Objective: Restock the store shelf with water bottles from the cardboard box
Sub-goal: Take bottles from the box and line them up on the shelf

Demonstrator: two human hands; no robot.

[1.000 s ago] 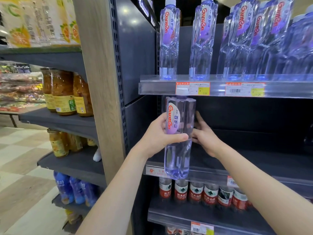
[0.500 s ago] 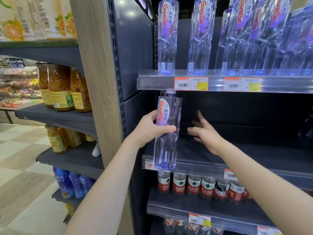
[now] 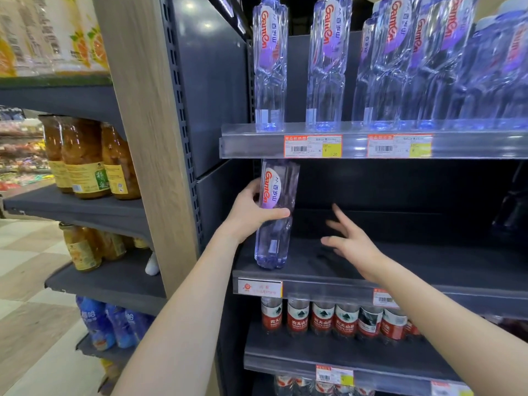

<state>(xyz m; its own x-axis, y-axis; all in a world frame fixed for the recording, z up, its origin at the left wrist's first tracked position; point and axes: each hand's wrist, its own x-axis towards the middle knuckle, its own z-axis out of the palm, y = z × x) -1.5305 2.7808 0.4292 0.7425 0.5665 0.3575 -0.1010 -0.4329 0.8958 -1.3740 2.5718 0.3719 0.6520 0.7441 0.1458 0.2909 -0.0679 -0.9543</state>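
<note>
A tall clear water bottle (image 3: 275,230) with a purple and red label stands upright at the far left of the dark middle shelf (image 3: 428,267), its base on the shelf surface and its cap hidden behind the shelf rail above. My left hand (image 3: 251,214) is wrapped around its middle. My right hand (image 3: 350,241) hovers over the shelf to the right of the bottle, fingers spread, touching nothing. The cardboard box is out of view.
The upper shelf (image 3: 371,144) carries a row of the same tall bottles (image 3: 328,64). Red-labelled bottles (image 3: 323,318) line the shelf below. A wooden upright (image 3: 148,138) divides off the left unit with jars (image 3: 83,158) and blue bottles (image 3: 100,324).
The bottle went from in front of the shelf edge, held by both hands, to the shelf's far left and onto its surface. My right hand let go and drew away to the right.
</note>
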